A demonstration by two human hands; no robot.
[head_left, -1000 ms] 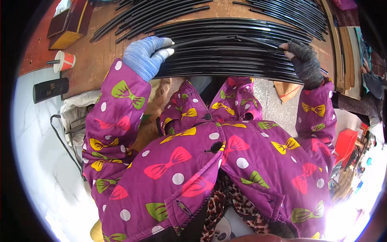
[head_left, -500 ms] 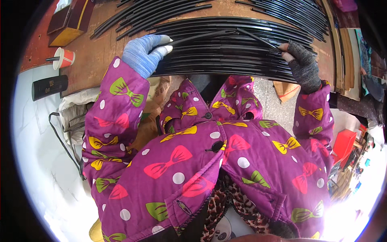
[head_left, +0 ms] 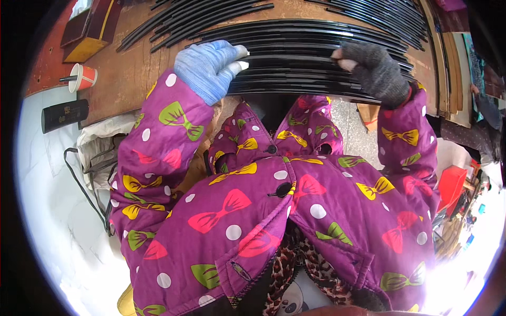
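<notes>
A stack of long thin black strips (head_left: 295,58) lies across a brown wooden bench (head_left: 126,68) in front of me. My left hand (head_left: 208,68), in a light blue knitted glove, rests on the left part of the stack with its white fingertips pressed on one strip. My right hand (head_left: 374,71), in a dark grey fingerless glove, pinches a strip near the stack's right part. Both arms wear a purple padded jacket with coloured bows and white dots.
More black strips (head_left: 200,16) lie fanned at the bench's far side and right (head_left: 390,16). A red paper cup (head_left: 81,78) and a flat black box (head_left: 64,115) sit at left, a wooden box (head_left: 89,31) behind. A white bag (head_left: 100,147) lies below the bench; a red item (head_left: 450,184) stands at right.
My right hand has slid left along the stack toward the middle. My left hand has stayed at the left part, its fingers shifting slightly on the strips.
</notes>
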